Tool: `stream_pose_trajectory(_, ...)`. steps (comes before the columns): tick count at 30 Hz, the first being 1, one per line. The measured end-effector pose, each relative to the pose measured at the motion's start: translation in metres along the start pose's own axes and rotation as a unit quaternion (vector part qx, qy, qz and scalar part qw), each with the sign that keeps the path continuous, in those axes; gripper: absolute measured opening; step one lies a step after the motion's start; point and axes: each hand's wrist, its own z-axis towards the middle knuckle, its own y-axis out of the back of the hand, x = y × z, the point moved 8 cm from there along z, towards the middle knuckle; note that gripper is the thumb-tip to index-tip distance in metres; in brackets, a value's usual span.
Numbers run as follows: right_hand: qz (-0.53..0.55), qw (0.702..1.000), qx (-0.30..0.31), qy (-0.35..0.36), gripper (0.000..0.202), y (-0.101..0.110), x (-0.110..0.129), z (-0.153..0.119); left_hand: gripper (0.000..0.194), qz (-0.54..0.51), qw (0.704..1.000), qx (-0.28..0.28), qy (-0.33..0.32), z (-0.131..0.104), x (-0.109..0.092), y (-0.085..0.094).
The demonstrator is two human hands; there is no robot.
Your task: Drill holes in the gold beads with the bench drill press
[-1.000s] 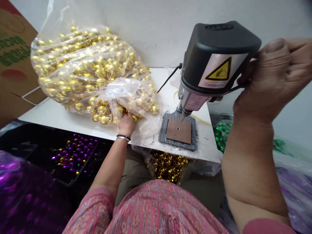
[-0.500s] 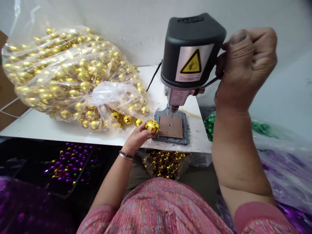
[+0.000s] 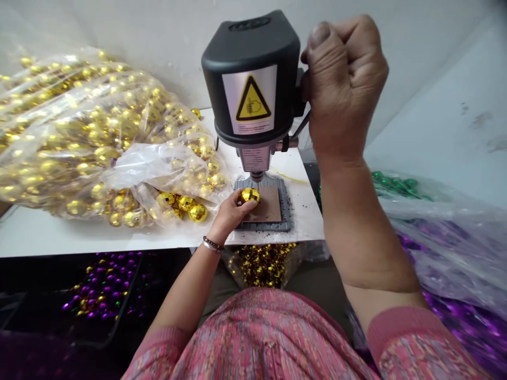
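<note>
Between the thumb and fingers of my left hand [image 3: 229, 214] is a shiny gold faceted ball [image 3: 250, 196]. It sits over the brown square board [image 3: 269, 207] on the base, right under the chuck [image 3: 257, 176] of a small black drill press [image 3: 251, 79]. Whether the drill bit touches the ball I cannot tell. High on the right, my right hand [image 3: 346, 84] is closed around the press's feed lever [image 3: 303, 124]; the grip end is hidden in the fist. A warning label [image 3: 251, 100] faces me on the motor housing.
A large clear bag of gold balls [image 3: 79, 137] fills the table's left side, a few spilling from its mouth. Below the table edge hangs a bag of gold pieces [image 3: 263, 264]. Purple and gold beads [image 3: 103, 285] lie lower left; bags of green [image 3: 396, 183] and purple [image 3: 467, 316] stand right.
My left hand has carried the gold ball from beside the board to under the chuck. My right hand stays on the lever. The whole view has shifted, putting the press further left.
</note>
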Motion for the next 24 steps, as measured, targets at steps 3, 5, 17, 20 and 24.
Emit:
stream_pose_trajectory(3, -0.038, 0.997, 0.010, -0.068, 0.032, -0.005, -0.009, 0.010, 0.039, 0.056, 0.998, -0.001, -0.009, 0.002, -0.005, -0.001)
stream_pose_trajectory(5, -0.078, 0.991, 0.009, -0.113, 0.034, -0.006, -0.017, 0.018, 0.044, 0.088, 0.996, 0.000, -0.010, 0.001, -0.010, -0.003)
stream_pose_trajectory(17, -0.094, 0.988, 0.011, -0.120, 0.037, -0.009, -0.018, 0.020, 0.066, 0.185, 0.982, 0.047, -0.007, 0.006, -0.029, -0.019)
stream_pose_trajectory(20, -0.084, 0.989, 0.007, -0.121, 0.036, -0.009, -0.022, 0.021, 0.068, 0.164, 0.985, 0.044, 0.004, 0.006, -0.023, -0.020)
stream_pose_trajectory(24, -0.075, 0.994, 0.014, -0.079, 0.033, -0.004, -0.013, 0.013, 0.072, 0.153, 0.987, 0.041, 0.005, 0.005, -0.020, -0.022)
